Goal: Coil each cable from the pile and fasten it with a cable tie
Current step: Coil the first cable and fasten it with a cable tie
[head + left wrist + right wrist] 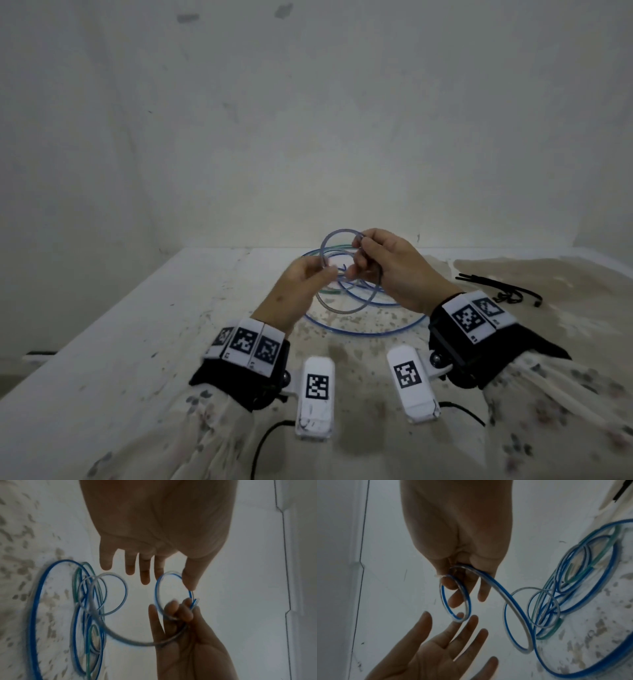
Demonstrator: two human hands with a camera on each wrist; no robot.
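A clear cable with a blue core is wound into a small loop [337,236] held in the air over the table. My right hand [359,253] pinches the loop's right side, fingers curled round the strands [462,569]. My left hand [325,272] meets the loop's left side with straight, spread fingers [453,628]; its thumb and index fingertips touch the loop [157,588]. The cable's tail [510,601] runs down from my right hand [181,609] to the pile of blue and green cables [363,308] on the table below.
Black cable ties [496,287] lie on the table to the right of the pile. The white, stained table [137,325] ends at a wall just behind the pile. The loose cable pile [85,601] spreads in wide rings under both hands.
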